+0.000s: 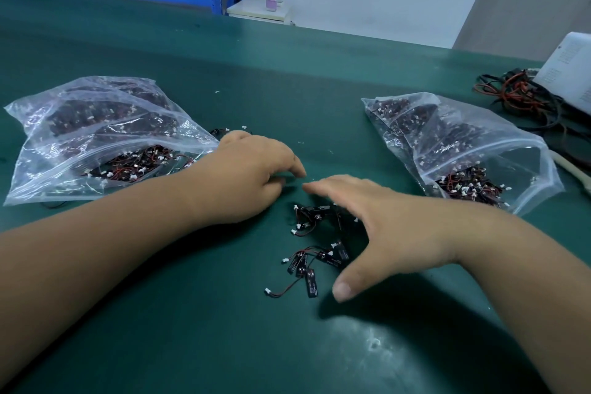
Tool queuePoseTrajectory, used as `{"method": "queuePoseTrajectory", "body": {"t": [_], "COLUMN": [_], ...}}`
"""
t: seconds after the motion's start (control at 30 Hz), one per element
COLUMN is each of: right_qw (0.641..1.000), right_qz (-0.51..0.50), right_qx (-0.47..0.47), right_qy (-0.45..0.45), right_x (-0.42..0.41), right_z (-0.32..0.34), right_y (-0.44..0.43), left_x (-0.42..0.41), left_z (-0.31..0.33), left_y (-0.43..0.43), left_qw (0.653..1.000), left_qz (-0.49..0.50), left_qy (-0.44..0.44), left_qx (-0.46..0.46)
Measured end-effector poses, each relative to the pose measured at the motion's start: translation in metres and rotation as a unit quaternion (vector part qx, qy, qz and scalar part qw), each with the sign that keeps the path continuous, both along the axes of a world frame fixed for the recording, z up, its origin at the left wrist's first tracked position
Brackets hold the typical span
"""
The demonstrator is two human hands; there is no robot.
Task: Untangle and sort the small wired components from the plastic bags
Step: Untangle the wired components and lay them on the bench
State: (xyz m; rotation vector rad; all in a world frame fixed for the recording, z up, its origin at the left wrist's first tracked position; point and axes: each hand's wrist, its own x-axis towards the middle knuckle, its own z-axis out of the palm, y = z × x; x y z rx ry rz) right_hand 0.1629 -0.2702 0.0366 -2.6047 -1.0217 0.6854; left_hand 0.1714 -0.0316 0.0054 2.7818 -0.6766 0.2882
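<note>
Right hand (393, 227): fingers (323, 189) straight and spread, thumb out wide, palm over the loose pile of small wired components (329, 257), holding nothing. Left hand (252, 176), just beyond and left of the pile: fingertips bent down to the green surface (192, 297) and bunched close. Cannot tell if they pinch a wire. The pile is black tabs on thin red/black leads ending in white connectors, and some leads cross. Likely handling: very light, leads limp and easy to snag, solder joints probably delicate. Best to lift by the stiff black tab or the connector and ease the lead free, not yank the wire. Left zip bag (105, 137) lies well left of the pile and right zip bag (463, 150) well right, both open and full of the same parts. A red/black cable bundle (527, 99) lies far right, past that bag.
</note>
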Motion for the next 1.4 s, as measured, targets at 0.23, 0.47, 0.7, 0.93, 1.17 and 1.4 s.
{"method": "queuePoseTrajectory", "body": {"t": [0.23,0.47,0.7,0.93,1.17,1.4], "right_qw": [0.981,0.949,0.93,0.902,0.821,0.828], "right_qz": [0.0,-0.065,-0.091,-0.086,-0.098,-0.256], "right_qx": [0.085,0.11,0.05,0.054,0.07,0.014], "right_qy": [-0.176,-0.287,-0.351,-0.419,-0.559,-0.498], "right_x": [-0.038,-0.03,-0.018,-0.033,-0.031,0.006], "right_z": [-0.044,-0.048,-0.049,-0.043,-0.026,-0.005], "right_y": [0.041,0.048,0.038,0.032,-0.04,-0.097], "left_x": [0.011,0.012,0.012,0.011,0.01,0.008], "left_z": [-0.01,-0.014,-0.014,-0.013,-0.012,-0.009], "left_y": [0.015,0.016,0.017,0.016,0.016,0.015], "left_qw": [0.997,0.998,0.998,0.998,0.998,0.998], "left_qz": [0.07,0.06,0.058,0.056,0.052,0.05], "left_qy": [-0.024,-0.019,-0.022,-0.019,-0.025,-0.025], "left_qx": [0.023,0.014,0.019,0.023,0.031,0.035]}}
